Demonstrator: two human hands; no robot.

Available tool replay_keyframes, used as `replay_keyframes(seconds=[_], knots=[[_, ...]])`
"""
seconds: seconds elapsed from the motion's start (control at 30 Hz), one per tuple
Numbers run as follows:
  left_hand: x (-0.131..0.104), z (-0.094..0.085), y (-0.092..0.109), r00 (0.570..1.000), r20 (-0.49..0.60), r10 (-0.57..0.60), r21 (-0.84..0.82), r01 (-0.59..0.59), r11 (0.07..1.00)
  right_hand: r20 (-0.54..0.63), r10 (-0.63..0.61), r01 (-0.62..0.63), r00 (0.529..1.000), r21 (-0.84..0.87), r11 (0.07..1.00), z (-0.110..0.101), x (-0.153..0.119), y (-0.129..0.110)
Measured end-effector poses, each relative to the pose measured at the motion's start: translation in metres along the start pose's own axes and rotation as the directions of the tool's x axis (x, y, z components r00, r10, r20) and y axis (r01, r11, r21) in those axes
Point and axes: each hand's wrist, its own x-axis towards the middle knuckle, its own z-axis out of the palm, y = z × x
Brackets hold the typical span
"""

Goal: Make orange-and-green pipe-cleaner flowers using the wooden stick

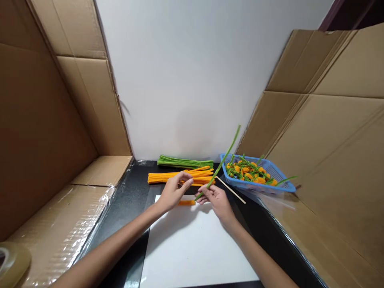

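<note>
A long green pipe cleaner (225, 154) slants up and to the right from my right hand (218, 203), which pinches it near its lower end. My left hand (175, 191) is beside it, fingers curved and thumb apart, with nothing visible between them. Just beyond the left hand lies a bundle of orange pipe cleaners (159, 177). Behind that is a bundle of green pipe cleaners (183, 161). A short orange piece (187, 203) rests on the white board (195, 252) below my hands, partly hidden by the left one.
At the right, a blue basket (270, 191) holds several orange and green pipe-cleaner pieces. A thin wooden stick (231, 190) lies in front of it. Cardboard panels (330, 132) stand at both sides, and a tape roll (18, 262) sits at the lower left. A white wall (192, 72) rises behind.
</note>
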Motion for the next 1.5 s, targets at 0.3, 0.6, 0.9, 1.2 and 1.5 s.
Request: replay_keyframes(seconds=[0.3, 0.6, 0.9, 1.2, 1.5], knots=[[-0.054, 0.009, -0.022, 0.992, 0.123, 0.039, 0.479, -0.094, 0.873, -0.093, 0.131, -0.120, 0.987, 0.118, 0.986, -0.027, -0.027, 0.014], [-0.072, 0.010, -0.023, 0.988, -0.005, 0.155, 0.339, -0.144, 0.930, -0.106, 0.072, -0.054, 0.992, 0.166, 0.985, -0.011, -0.039, 0.011], [-0.071, 0.008, -0.024, 0.984, -0.020, 0.176, 0.309, -0.161, 0.937, -0.140, -0.029, 0.040, 0.990, 0.078, 0.996, -0.010, -0.041, 0.009], [-0.072, 0.008, -0.023, 0.964, 0.043, 0.263, 0.325, -0.263, 0.909, -0.071, 0.027, -0.021, 0.997, 0.078, 0.997, -0.009, -0.043, 0.009], [-0.074, 0.013, -0.022, 0.922, 0.104, 0.373, 0.286, -0.387, 0.877, -0.049, 0.033, -0.035, 0.998, -0.028, 0.999, -0.006, -0.048, 0.008]])
